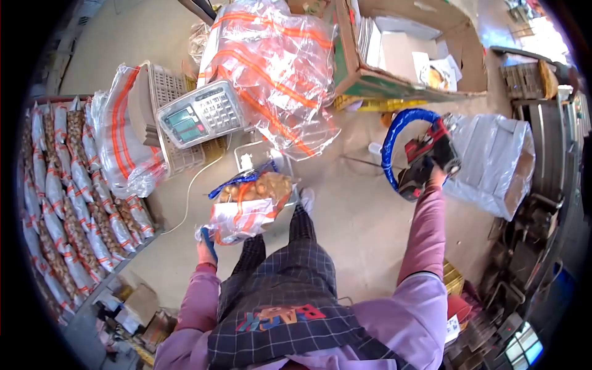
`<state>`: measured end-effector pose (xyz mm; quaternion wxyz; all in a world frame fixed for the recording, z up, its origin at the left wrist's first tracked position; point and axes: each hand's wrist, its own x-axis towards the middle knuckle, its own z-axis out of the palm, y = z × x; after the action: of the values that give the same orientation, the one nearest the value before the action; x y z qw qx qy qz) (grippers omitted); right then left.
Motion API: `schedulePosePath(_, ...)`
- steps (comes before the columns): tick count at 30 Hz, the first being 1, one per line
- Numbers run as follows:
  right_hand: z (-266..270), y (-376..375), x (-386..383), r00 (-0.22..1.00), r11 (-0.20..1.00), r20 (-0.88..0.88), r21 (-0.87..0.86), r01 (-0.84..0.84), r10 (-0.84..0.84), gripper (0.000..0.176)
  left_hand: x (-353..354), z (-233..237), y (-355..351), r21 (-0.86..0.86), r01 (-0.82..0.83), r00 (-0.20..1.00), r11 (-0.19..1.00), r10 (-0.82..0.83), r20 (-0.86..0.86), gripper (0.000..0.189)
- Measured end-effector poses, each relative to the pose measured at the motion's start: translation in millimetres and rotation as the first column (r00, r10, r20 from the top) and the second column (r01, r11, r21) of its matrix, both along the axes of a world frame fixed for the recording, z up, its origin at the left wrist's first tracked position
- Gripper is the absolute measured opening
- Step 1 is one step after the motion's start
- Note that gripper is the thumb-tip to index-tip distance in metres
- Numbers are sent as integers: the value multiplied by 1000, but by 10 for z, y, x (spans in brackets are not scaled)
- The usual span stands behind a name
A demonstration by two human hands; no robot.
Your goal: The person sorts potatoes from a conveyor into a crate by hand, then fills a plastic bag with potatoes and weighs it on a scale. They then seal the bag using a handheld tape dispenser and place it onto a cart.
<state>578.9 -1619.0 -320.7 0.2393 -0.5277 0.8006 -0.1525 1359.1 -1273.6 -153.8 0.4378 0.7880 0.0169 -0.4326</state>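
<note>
My left hand (208, 242), partly in a blue glove, is closed on the near end of a clear plastic bag (246, 216) with orange stripes. Round brownish items fill the bag's far part, and it lies on or against a scale platform (262, 155). A blue band or cloth (243, 179) crosses its far edge. Out to the right, my right hand (430, 172) grips a red and black handheld tool (431, 148); its fingers are partly hidden. Around the tool's left side curves a large blue ring (387, 145).
A digital scale display (200, 114) stands beside a plastic crate (166, 89). Striped plastic bags (271, 68) lie at the back, near a cardboard box (407, 94). Filled bags (80, 191) line the left. On the right sits a plastic-covered box (493, 160); a cable (188, 200) crosses the floor.
</note>
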Motion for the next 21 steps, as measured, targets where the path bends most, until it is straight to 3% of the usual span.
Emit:
schedulePosePath(1, 357, 20, 280, 994, 984, -41, -152, 94, -101, 53, -21, -16, -102, -75, 79, 997, 994, -81, -18, 34)
schedulePosePath(2, 128, 50, 178, 953, 904, 219, -327, 274, -210, 57, -38, -10, -161, -129, 138, 989, 982, -143, -34, 34)
schedulePosePath(3, 339, 66, 270, 965, 937, 204, -276, 216, -163, 59, -56, 48, -237, -38, 251, 968, 967, -250, 11, 38)
schedulePosePath(4, 332, 63, 303, 937, 929, 340, -315, 192, -78, 58, -19, 35, -218, 54, 183, 983, 982, -183, 9, 36)
schedulePosePath(5, 833, 178, 780, 853, 894, 359, -94, 438, -380, 56, 11, 25, -176, 26, 170, 974, 985, -172, 150, 35)
schedulePosePath(6, 1461, 263, 1411, 707, 772, 373, 41, 635, -601, 56, 43, -4, -176, 26, 73, 969, 997, -77, 236, 38)
schedulePosePath(7, 1678, 507, 1893, 751, 858, 468, 31, 512, -466, 59, 247, -191, -74, -35, 139, 947, 990, -123, 296, 39)
schedulePosePath(8, 1834, 621, 2152, 769, 921, 554, -10, 388, -318, 62, 17, 15, -377, -137, -269, 947, 953, 288, 140, 41)
schedulePosePath(9, 1316, 979, 2226, 870, 985, 487, -100, 143, -77, 86, 133, -132, -308, -177, -324, 935, 929, 343, 91, 45)
schedulePosePath(10, 1766, 1126, 2895, 951, 946, 240, 212, -244, 192, 95, 140, -150, -360, -160, -388, 910, 908, 405, 93, 41)
schedulePosePath(12, 1510, 1710, 3770, 715, 765, 324, -46, -642, 620, 104, 247, -429, -350, -345, -560, 823, 753, 552, -132, 38)
schedulePosePath(14, 1728, 1783, 4636, 544, 556, 205, 0, -831, 813, 80, 402, -645, -188, -383, -433, 895, 816, 340, -289, 45)
schedulePosePath(15, 1655, 1837, 4863, 508, 522, 202, -24, -852, 837, 80, 312, -538, -170, -348, -540, 831, 766, 421, -364, 41)
schedulePosePath(16, 1535, 1906, 5134, 562, 612, 319, -78, -787, 763, 62, 162, -396, -184, -317, -638, 756, 701, 494, -430, 39)
schedulePosePath(17, 1457, 1922, 5413, 589, 692, 439, -116, -712, 679, 44, 165, -633, 17, -385, -682, 708, 621, 431, -559, 30)
schedulePosePath(18, 1489, 1923, 5599, 593, 785, 772, 213, -581, 230, 33, 202, -887, 236, -441, -721, 659, 534, 335, -673, 25)
schedulePosePath(19, 1537, 2086, 5775, 650, 884, 718, 107, -455, 248, 29, 187, -740, 266, -316, -784, 550, 534, 362, -753, 23)
schedulePosePath(20, 1566, 2196, 5961, 681, 940, 732, 247, -236, -21, 23, 204, -568, 281, -185, -824, 427, 536, 371, -825, 22)
schedulePosePath(21, 1759, 2291, 6146, 631, 958, 761, 269, -99, -149, 19, 294, -666, 408, -313, -720, 577, 619, 283, -766, 23)
